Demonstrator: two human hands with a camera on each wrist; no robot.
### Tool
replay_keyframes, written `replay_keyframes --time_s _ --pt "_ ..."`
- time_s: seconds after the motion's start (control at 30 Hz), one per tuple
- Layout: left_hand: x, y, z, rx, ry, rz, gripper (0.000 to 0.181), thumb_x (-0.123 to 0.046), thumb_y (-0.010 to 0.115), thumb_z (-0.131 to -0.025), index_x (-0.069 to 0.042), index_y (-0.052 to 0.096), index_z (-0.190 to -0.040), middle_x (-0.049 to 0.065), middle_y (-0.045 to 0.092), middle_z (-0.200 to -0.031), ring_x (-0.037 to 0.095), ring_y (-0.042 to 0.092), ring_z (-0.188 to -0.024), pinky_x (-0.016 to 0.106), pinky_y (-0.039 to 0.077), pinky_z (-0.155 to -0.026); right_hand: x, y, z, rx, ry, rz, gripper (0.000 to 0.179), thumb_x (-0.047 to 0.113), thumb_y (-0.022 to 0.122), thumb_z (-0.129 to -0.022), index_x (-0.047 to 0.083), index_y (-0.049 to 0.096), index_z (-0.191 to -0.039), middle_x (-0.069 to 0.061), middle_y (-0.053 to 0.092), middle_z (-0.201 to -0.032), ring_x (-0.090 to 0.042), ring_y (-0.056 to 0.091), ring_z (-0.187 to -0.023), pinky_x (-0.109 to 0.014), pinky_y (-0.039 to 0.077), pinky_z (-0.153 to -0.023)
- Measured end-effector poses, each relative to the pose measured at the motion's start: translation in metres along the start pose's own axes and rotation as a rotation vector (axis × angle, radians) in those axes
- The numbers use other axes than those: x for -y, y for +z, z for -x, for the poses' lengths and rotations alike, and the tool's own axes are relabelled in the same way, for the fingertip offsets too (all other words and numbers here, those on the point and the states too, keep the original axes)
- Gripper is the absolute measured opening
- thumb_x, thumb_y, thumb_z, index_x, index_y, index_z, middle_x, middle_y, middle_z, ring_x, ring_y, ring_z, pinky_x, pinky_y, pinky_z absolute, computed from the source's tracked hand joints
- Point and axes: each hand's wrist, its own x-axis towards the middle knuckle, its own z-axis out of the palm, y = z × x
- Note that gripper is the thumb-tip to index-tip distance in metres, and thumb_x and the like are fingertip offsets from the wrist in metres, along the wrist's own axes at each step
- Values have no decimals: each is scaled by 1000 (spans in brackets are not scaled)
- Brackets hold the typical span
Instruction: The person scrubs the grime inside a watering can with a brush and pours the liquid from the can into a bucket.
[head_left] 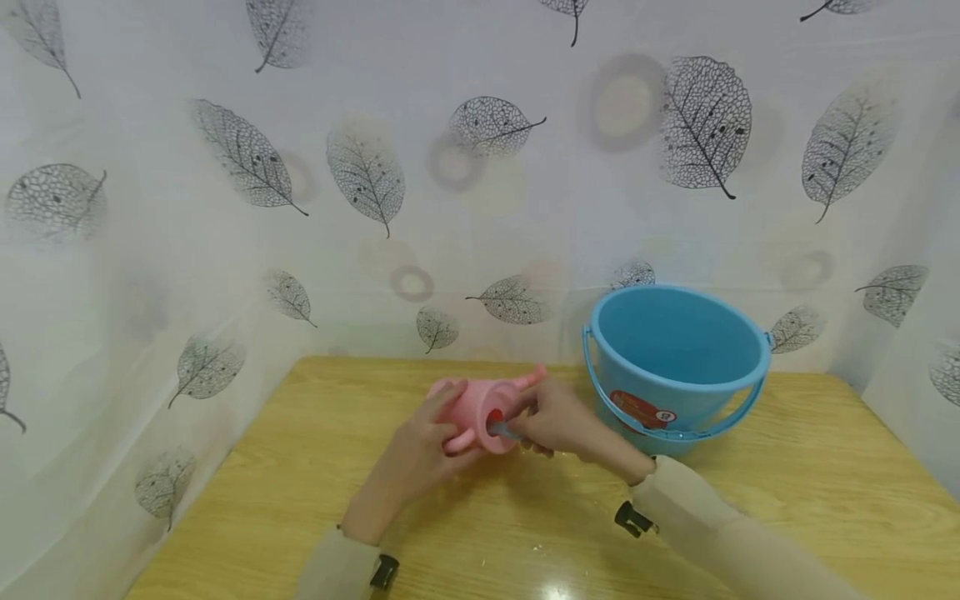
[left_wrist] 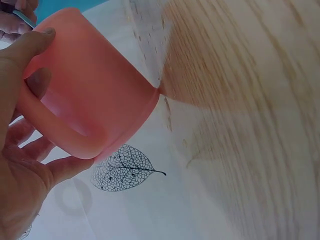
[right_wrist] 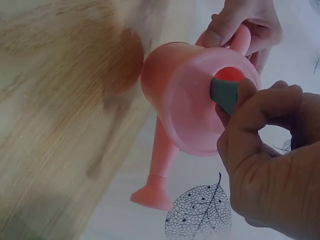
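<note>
A pink toy watering can [head_left: 471,406] lies tipped at the back of the table, its round top opening turned toward the right. Around its body and handle curl the fingers of my left hand [head_left: 417,454]; the left wrist view shows the thumb up near the rim. My right hand [head_left: 558,418] pinches a small grey-blue flat piece [right_wrist: 225,94] between thumb and forefinger. One end of that piece reaches into the can's opening, where the inside looks red; I cannot tell what it is. The can's spout [right_wrist: 162,160] points away, ending in a flared tip.
A blue bucket [head_left: 678,382] with a red label and a hanging handle stands just right of my right hand. Under everything is a wooden table [head_left: 300,450] with a few small wet spots near the front. Leaf-patterned white sheeting [head_left: 420,275] closes off the back and sides.
</note>
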Motion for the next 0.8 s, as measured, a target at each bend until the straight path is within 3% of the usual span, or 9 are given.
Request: replay_keyframes --time_s 0.13,0.3,0.4,0.53,0.63,0.8 --pt "1 1 0 1 10 -22 39 -33 89 -79 -13 61 -61 17 58 -148 36 54 -140 41 52 -112 2 2 1 -17 -20 98 10 13 70 -91 8 78 -93 -6 64 -61 -11 50 -45 -18 42 -39" --pt "0 1 0 9 -6 -18 38 -32 89 -80 -13 62 -62 17 57 -149 35 54 -141 41 51 -113 11 -1 5 -38 -48 219 13 8 66 -88 7 78 -93 0 63 -61 -10 51 -45 -18 43 -39" --pt "-1 1 -1 15 -23 -13 38 -33 89 -80 -12 62 -62 17 57 -148 35 54 -140 41 51 -113 17 -4 9 -80 -116 335 13 6 66 -85 7 79 -89 2 66 -65 -8 51 -49 -19 42 -42" --pt "-2 0 -1 26 -41 -14 38 -34 88 -80 -12 62 -62 16 57 -149 35 53 -141 41 50 -114 24 -7 15 -166 -265 482 10 3 69 -81 8 77 -79 4 68 -67 -6 51 -56 -20 44 -49" --pt "-2 0 -2 31 -49 -9 40 -35 88 -81 -13 61 -62 16 57 -150 34 52 -142 41 49 -115 27 -5 20 -203 -335 506 9 2 72 -82 7 74 -74 5 65 -63 -6 50 -56 -19 44 -51" --pt "-2 1 -1 24 -42 -10 41 -35 87 -81 -13 59 -61 16 58 -148 35 53 -141 42 50 -114 22 4 19 -250 -383 515 14 4 77 -84 7 70 -71 6 57 -57 -5 44 -52 -16 39 -47"
